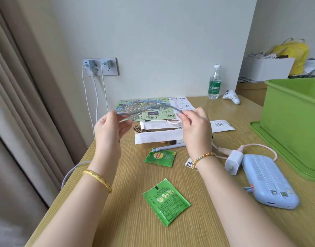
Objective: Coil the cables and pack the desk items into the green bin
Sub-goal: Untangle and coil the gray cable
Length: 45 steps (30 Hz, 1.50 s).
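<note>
Looks like a hotel room or a bedroom here: a wood-grain bench [128, 220] pushed into a pale wall corner, a heavy beige curtain [19, 104] along its left edge. Chargers sit in the wall socket [100, 66] above the far edge, with a hand-marked tourist map [149, 108], a water bottle [214, 82] and sachet-wrapped toiletries [221, 126] behind.

Both hands, left hand [111, 126] and right hand [195, 128], pinch a grey cable [147, 108] arched between them above the surface [126, 202].
</note>
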Motion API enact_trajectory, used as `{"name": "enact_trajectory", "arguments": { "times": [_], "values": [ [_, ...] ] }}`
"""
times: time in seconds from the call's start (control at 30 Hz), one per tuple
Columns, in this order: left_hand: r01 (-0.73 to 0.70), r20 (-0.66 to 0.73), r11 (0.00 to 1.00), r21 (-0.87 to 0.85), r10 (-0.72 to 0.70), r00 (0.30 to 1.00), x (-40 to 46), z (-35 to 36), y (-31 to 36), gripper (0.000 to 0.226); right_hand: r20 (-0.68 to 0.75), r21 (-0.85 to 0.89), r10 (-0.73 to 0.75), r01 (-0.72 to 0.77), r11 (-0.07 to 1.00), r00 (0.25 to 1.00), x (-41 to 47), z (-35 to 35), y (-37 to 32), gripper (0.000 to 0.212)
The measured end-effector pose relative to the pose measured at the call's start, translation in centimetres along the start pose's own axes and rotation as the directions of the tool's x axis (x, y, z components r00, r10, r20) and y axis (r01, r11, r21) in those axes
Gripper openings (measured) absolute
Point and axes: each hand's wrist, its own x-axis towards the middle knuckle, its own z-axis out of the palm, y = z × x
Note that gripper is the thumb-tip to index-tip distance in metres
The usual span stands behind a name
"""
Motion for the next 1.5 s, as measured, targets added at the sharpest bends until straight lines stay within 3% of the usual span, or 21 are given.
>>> {"name": "enact_trajectory", "arguments": {
  "times": [0.07, 0.13, 0.17, 0.2, 0.27, 0.33, 0.43, 0.47, 0.57, 0.63, 0.73, 0.87, 0.97, 1.03, 1.17, 1.33, 1.5],
  "values": [
    [-0.08, 0.03, 0.94, 0.332, 0.074, 0.997, 0.2, -0.3, -0.5, 0.039, -0.061, 0.121, -0.036, 0.043, 0.992, 0.997, 0.2, -0.2, -0.8, 0.015],
    [-0.18, 0.161, 0.768, 0.615, 0.102, 0.982, -0.2, -0.2, -1.6, 0.037, -0.062, 0.18, -0.056, 0.066, 0.981, 0.997, 0.2, -0.3, -1.4, 0.013],
    [-0.218, 0.218, 0.707, 0.673, 0.092, 0.972, -0.6, 0.0, -2.0, 0.037, -0.046, 0.194, -0.068, 0.076, 0.978, 0.997, 0.2, -0.3, -1.6, 0.012],
    [-0.241, 0.249, 0.693, 0.68, 0.091, 0.964, -1.1, 0.3, -2.3, 0.04, -0.025, 0.199, -0.079, 0.082, 0.977, 0.997, 0.1, -0.2, -1.6, 0.012],
    [-0.274, 0.271, 0.777, 0.566, 0.138, 0.953, -2.0, 1.1, -2.4, 0.043, 0.017, 0.193, -0.088, 0.083, 0.978, 0.996, 0.0, -0.3, -1.5, 0.012],
    [-0.363, 0.313, 0.822, 0.44, 0.238, 0.919, -2.8, 2.1, -1.7, 0.033, 0.051, 0.187, -0.09, 0.079, 0.979, 0.995, 0.0, -0.3, -1.5, 0.014],
    [-0.511, 0.431, 0.714, 0.478, 0.317, 0.845, -2.8, 3.3, -1.0, 0.022, 0.068, 0.191, -0.08, 0.066, 0.979, 0.994, -0.1, -0.2, -1.6, 0.016],
    [-0.504, 0.435, 0.715, 0.485, 0.303, 0.848, -2.6, 3.6, -1.0, 0.027, 0.071, 0.204, -0.058, 0.042, 0.978, 0.996, -0.1, -0.3, -1.6, 0.017],
    [-0.258, 0.28, 0.917, 0.304, 0.173, 0.944, -1.5, 4.3, -1.0, 0.034, 0.183, 0.298, 0.046, -0.1, 0.949, 0.982, 0.0, -0.7, -1.4, 0.021],
    [-0.114, 0.175, 0.974, 0.195, 0.08, 0.981, -0.8, 4.1, -1.3, 0.034, 0.348, 0.383, 0.154, -0.29, 0.877, 0.925, 0.2, -0.9, -1.4, 0.025],
    [-0.065, 0.177, 0.973, 0.22, 0.025, 0.984, -0.8, 3.6, -2.6, 0.034, 0.601, 0.5, 0.227, -0.582, 0.642, 0.766, 0.3, -1.0, -1.2, 0.02],
    [-0.06, 0.14, 0.965, 0.256, 0.025, 0.99, -1.1, 3.2, -3.0, 0.033, 0.742, 0.429, 0.221, -0.701, 0.569, 0.633, 0.4, -1.2, -0.5, 0.017],
    [-0.013, 0.053, 0.963, 0.27, -0.001, 0.999, -0.9, 2.4, -3.0, 0.024, 0.755, 0.39, 0.297, -0.765, 0.513, 0.584, 0.4, -1.3, -0.2, 0.018],
    [0.005, 0.08, 0.925, 0.38, -0.038, 0.996, -0.8, 2.1, -3.1, 0.021, 0.716, 0.416, 0.346, -0.769, 0.485, 0.606, 0.5, -1.4, -0.2, 0.017],
    [-0.083, 0.264, 0.798, 0.597, -0.098, 0.959, -1.2, 2.5, -3.1, 0.017, 0.59, 0.524, 0.417, -0.721, 0.454, 0.692, 0.9, -1.7, -0.1, 0.017],
    [-0.113, 0.371, 0.794, 0.597, -0.148, 0.917, -1.9, 2.7, -2.9, 0.022, 0.489, 0.48, 0.346, -0.578, 0.659, 0.801, 0.9, -1.9, -0.2, 0.013],
    [-0.087, 0.451, 0.87, 0.485, -0.164, 0.877, -2.4, 3.1, -3.0, 0.022, 0.414, 0.471, 0.288, -0.474, 0.744, 0.864, 0.7, -1.6, -0.5, 0.019]
  ]
}}
